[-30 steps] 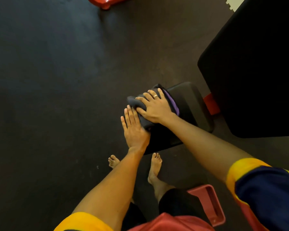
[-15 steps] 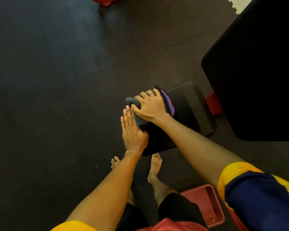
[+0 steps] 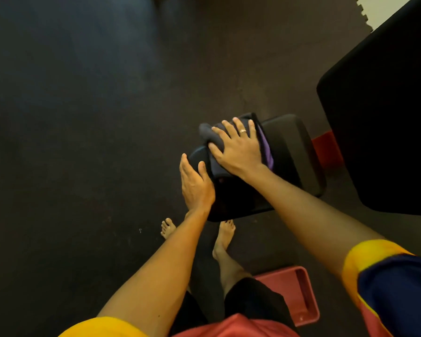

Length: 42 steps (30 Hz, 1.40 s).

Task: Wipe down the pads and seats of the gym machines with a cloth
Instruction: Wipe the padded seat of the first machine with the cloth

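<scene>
Your right hand lies flat on the dark cloth, fingers spread and straight, pressing it down on the small black pad. The cloth sits right under your palm and pokes out past your fingertips. A purple bit shows on the far side. Your left hand rests flat against the pad's left edge, fingers straight, just beside the cloth, holding nothing.
</scene>
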Tool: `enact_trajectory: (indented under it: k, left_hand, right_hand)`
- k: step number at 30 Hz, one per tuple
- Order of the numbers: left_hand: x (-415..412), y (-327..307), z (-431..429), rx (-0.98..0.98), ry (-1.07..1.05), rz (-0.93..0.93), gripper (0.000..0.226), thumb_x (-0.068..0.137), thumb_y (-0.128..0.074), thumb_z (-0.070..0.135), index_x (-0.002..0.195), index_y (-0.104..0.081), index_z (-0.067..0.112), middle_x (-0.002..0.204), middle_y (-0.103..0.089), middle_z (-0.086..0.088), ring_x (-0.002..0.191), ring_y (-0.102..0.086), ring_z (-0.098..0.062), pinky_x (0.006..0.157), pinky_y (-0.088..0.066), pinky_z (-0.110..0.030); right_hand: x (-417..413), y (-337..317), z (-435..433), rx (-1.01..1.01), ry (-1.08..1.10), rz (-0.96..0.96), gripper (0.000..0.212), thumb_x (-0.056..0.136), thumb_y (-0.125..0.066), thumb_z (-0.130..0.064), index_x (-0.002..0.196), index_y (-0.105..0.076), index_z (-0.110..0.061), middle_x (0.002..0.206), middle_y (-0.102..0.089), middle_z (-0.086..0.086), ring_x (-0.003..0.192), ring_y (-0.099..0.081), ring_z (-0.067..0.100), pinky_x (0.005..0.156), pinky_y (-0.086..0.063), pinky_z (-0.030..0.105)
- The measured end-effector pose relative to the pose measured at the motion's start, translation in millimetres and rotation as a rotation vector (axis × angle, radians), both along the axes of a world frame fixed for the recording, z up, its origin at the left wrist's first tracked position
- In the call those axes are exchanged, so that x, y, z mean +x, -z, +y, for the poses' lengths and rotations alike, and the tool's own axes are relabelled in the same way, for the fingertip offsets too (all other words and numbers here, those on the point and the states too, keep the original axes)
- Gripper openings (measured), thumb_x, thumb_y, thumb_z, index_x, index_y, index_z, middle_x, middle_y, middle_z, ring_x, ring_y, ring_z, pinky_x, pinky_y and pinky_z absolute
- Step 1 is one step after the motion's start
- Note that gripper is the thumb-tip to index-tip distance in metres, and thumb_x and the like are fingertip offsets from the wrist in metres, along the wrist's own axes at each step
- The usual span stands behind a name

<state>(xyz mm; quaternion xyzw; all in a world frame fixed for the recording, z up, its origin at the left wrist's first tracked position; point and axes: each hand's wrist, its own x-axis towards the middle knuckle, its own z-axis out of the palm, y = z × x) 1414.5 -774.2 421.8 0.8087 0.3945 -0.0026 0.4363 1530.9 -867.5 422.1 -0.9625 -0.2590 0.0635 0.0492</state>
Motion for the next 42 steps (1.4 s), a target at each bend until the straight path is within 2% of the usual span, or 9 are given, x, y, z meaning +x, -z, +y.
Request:
enact_trajectory:
  k: [9,15,17,20,24,31,33,38,42]
  left_hand:
    - [-5,6,7,-0.128,-0.059,-0.039,0.054,0.108,-0.033,0.040,0.158,-0.022,0.023,0.161,-0.035,-0.005,0.143,-0.040,-0.024,0.111,-0.036,-0.038]
    - [-4,12,6,-0.130,-0.085,-0.087,0.051,0.108,-0.034,0.037,0.156,-0.027,0.020,0.155,-0.043,-0.007,0.136,-0.048,-0.026,0.109,-0.042,-0.040]
    - [-6,12,6,-0.080,-0.029,-0.087,0.054,0.108,-0.039,0.032,0.158,-0.024,0.017,0.155,-0.041,-0.010,0.136,-0.046,-0.027,0.104,-0.040,-0.032]
    - [-13,13,9,-0.103,0.032,-0.092,0.068,0.102,-0.052,0.029,0.159,-0.017,0.020,0.158,-0.037,-0.010,0.140,-0.043,-0.028,0.110,-0.043,-0.044]
    - [-7,6,9,-0.136,-0.001,-0.089,0.055,0.109,-0.032,0.036,0.159,-0.018,0.017,0.162,-0.029,-0.008,0.146,-0.034,-0.025,0.114,-0.036,-0.037]
    - [-13,17,15,-0.239,-0.033,-0.189,0.057,0.107,-0.046,0.031,0.158,-0.024,0.020,0.157,-0.040,-0.005,0.141,-0.042,-0.018,0.110,-0.040,-0.021]
    - [-13,20,19,-0.308,-0.059,-0.222,0.055,0.107,-0.042,0.035,0.158,-0.027,0.020,0.157,-0.041,-0.004,0.142,-0.042,-0.017,0.116,-0.039,-0.035]
    - [-9,16,25,-0.407,-0.048,-0.203,0.053,0.109,-0.038,0.036,0.159,-0.025,0.022,0.160,-0.035,-0.003,0.142,-0.036,-0.012,0.105,-0.035,-0.020]
    - [-15,20,25,-0.474,-0.093,-0.206,0.049,0.111,-0.029,0.033,0.158,-0.029,0.020,0.158,-0.039,-0.005,0.143,-0.038,-0.016,0.109,-0.036,-0.025]
  right_hand:
    - [-75,-4,-59,0.088,-0.340,-0.024,0.063,0.103,-0.042,-0.052,0.160,-0.031,-0.027,0.169,-0.023,0.001,0.158,-0.013,0.023,0.125,-0.014,0.054]
    - [-29,-8,8,0.110,-0.253,0.113,0.056,0.099,-0.035,-0.048,0.151,-0.046,-0.034,0.161,-0.040,-0.006,0.153,-0.028,0.019,0.124,-0.012,0.051]
    - [-8,-16,45,0.051,-0.244,0.239,0.052,0.095,-0.036,-0.049,0.138,-0.060,-0.033,0.146,-0.057,-0.006,0.141,-0.045,0.020,0.118,-0.021,0.047]
    - [9,-20,66,-0.058,-0.349,0.246,0.050,0.093,-0.035,-0.060,0.119,-0.067,-0.033,0.122,-0.067,-0.002,0.113,-0.061,0.024,0.094,-0.039,0.041]
    - [36,-15,38,-0.092,-0.207,0.190,0.055,0.093,-0.032,-0.066,0.110,-0.069,-0.030,0.109,-0.071,0.001,0.099,-0.066,0.025,0.073,-0.038,0.036]
    - [-22,-12,49,0.111,-0.247,0.083,0.053,0.086,-0.038,-0.057,0.120,-0.069,-0.030,0.121,-0.068,-0.003,0.114,-0.061,0.024,0.104,-0.034,0.046]
    - [-12,-11,28,0.145,-0.293,0.060,0.054,0.088,-0.044,-0.057,0.131,-0.064,-0.033,0.130,-0.065,-0.005,0.123,-0.057,0.020,0.109,-0.032,0.044]
    - [12,-14,19,-0.036,-0.050,0.080,0.058,0.090,-0.038,-0.063,0.131,-0.063,-0.031,0.131,-0.064,-0.002,0.126,-0.054,0.024,0.111,-0.029,0.046]
    - [-39,-7,45,0.074,-0.015,0.035,0.060,0.091,-0.040,-0.058,0.140,-0.060,-0.028,0.146,-0.057,0.003,0.141,-0.043,0.028,0.122,-0.016,0.055]
